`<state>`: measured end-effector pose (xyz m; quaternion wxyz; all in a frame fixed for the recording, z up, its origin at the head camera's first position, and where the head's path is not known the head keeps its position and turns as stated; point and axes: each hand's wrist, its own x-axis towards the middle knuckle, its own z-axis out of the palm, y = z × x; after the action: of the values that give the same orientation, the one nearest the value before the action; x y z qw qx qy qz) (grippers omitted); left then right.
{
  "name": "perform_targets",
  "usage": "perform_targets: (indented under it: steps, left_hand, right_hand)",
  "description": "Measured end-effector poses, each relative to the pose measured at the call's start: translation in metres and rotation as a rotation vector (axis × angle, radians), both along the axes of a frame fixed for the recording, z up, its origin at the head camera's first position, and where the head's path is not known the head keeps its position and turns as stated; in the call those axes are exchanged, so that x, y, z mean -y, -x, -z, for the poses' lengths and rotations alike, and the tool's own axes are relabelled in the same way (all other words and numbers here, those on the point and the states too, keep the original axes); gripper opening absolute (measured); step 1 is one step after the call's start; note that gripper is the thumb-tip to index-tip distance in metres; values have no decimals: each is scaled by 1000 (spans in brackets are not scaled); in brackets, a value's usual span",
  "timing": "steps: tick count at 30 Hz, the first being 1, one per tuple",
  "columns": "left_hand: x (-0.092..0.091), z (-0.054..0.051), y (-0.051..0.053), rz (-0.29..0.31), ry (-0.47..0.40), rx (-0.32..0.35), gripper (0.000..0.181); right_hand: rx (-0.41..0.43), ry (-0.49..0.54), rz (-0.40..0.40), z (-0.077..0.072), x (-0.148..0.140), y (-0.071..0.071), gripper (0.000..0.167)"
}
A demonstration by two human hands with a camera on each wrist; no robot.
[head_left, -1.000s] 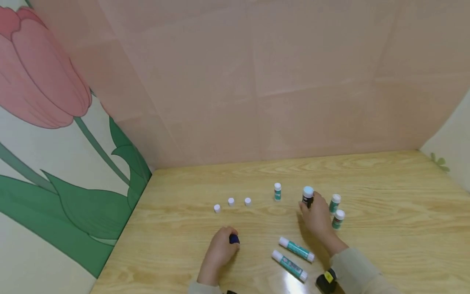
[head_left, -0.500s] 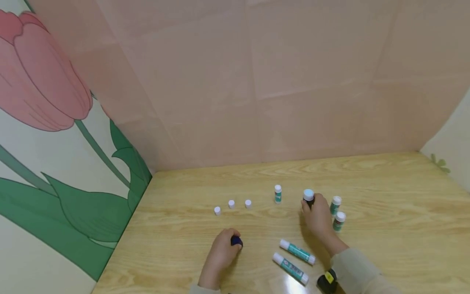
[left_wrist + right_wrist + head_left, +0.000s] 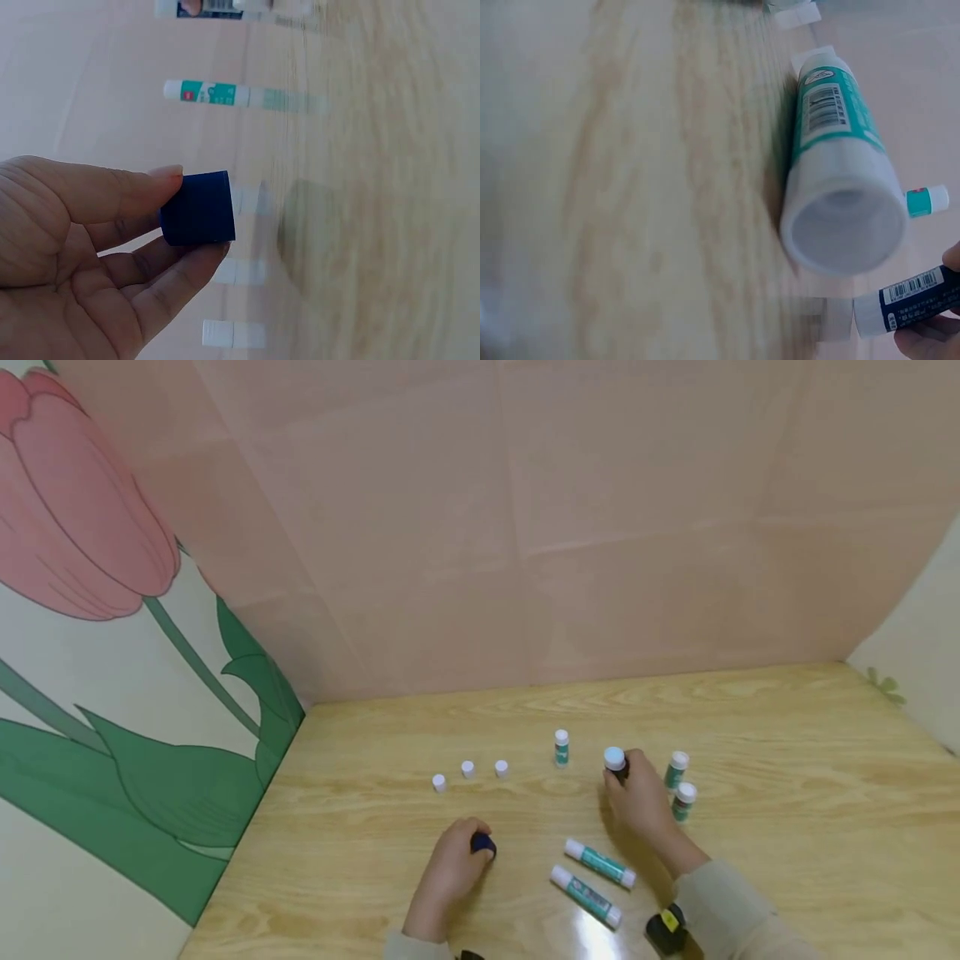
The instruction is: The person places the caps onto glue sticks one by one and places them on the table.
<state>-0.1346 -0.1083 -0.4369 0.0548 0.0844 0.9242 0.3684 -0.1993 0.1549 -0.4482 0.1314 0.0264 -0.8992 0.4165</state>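
My left hand (image 3: 453, 870) pinches a dark blue cap (image 3: 482, 844) just above the table; in the left wrist view the blue cap (image 3: 198, 209) sits between thumb and fingertips. My right hand (image 3: 647, 799) grips an upright dark glue stick with a pale top (image 3: 614, 758). The right wrist view shows the dark navy stick (image 3: 913, 298) with its barcode label and white end, held by fingers (image 3: 932, 339) at the edge. Two teal glue sticks lie between the hands, the upper one (image 3: 600, 863) and the lower one (image 3: 587, 897).
Three small white caps, one at the left (image 3: 439, 783), stand in a loose row. A teal stick (image 3: 562, 748) stands behind, and two more, the rear one (image 3: 677, 769) and the front one (image 3: 683, 802), stand right of my right hand. The wooden table (image 3: 337, 827) meets a pink backdrop.
The dark stick in my right hand has shifted slightly left, and its top tilts a little. My left hand has moved the blue cap slightly to the right. The head view has shifted slightly.
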Motion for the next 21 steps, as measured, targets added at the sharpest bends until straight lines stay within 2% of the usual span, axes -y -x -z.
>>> perform_targets:
  steps: [4,11,17,21]
  left_hand:
    - [-2,-2,-1,12,10,-12,23]
    - [-7,-5,-2,27,17,-24,22]
    - [-12,-9,-4,32,-6,1,23]
    - [-16,-9,-7,16,-38,18,24]
  right_hand:
    - [39,-14,-21,-3,0,-4,27]
    - [-7,-46,-55,-4,-2,-8,30]
    - [4,-57,-73,-4,-4,-12,30]
    - [8,-71,-94,-4,-6,-16,29]
